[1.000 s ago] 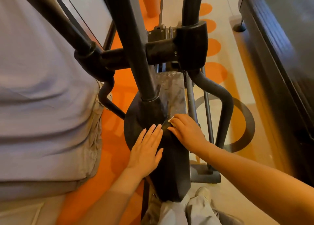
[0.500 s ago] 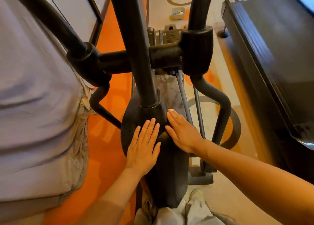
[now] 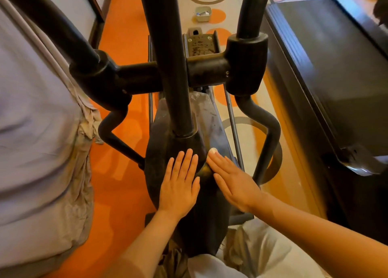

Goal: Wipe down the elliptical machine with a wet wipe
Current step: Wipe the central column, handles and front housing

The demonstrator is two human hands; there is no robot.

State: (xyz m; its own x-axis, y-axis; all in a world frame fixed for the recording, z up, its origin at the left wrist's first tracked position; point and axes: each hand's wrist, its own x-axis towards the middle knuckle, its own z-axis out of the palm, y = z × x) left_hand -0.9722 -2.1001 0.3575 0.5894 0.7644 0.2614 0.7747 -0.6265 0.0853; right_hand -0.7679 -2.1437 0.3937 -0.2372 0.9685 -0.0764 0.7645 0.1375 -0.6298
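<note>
The black elliptical machine [image 3: 168, 71] fills the middle of the head view, with its centre post rising from a dusty dark housing [image 3: 210, 118]. My left hand [image 3: 180, 185] lies flat on the housing's left side, fingers straight. My right hand [image 3: 231, 181] lies flat on the right side with straight fingers. It presses a white wet wipe [image 3: 213, 150] against the housing. Only a small white edge of the wipe shows past the fingertips; the hand hides the remainder.
A person in a pale lilac shirt [image 3: 35, 143] stands close on the left. A black treadmill [image 3: 327, 71] runs along the right. A small white container [image 3: 202, 14] sits on the orange and beige patterned floor beyond the machine. My light trousers [image 3: 252, 254] show at the bottom.
My right hand's fingers went from curled over the wipe to flat and straight, and slid a little forward up the housing. My left hand stayed flat in place.
</note>
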